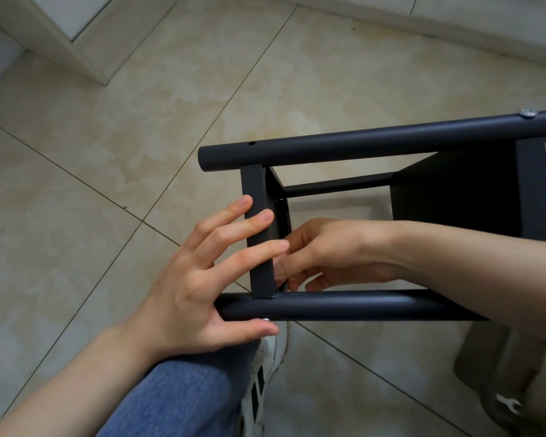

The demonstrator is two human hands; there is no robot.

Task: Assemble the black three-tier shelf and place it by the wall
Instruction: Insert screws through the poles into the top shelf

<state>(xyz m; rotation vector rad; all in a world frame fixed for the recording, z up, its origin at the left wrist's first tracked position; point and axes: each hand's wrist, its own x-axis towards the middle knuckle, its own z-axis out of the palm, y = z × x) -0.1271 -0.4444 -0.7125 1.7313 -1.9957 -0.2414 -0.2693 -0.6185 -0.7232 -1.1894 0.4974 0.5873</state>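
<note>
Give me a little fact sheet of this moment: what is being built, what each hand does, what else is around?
Item: black shelf frame, above a tiled floor
Left hand: fingers spread straight on the flat crossbar, thumb by the lower tube
Right hand: reaches inside the frame behind the crossbar, fingers curled; what they hold is hidden
Fitted: silver bolt on the upper tube
Nearby: small wrench on the floor
</note>
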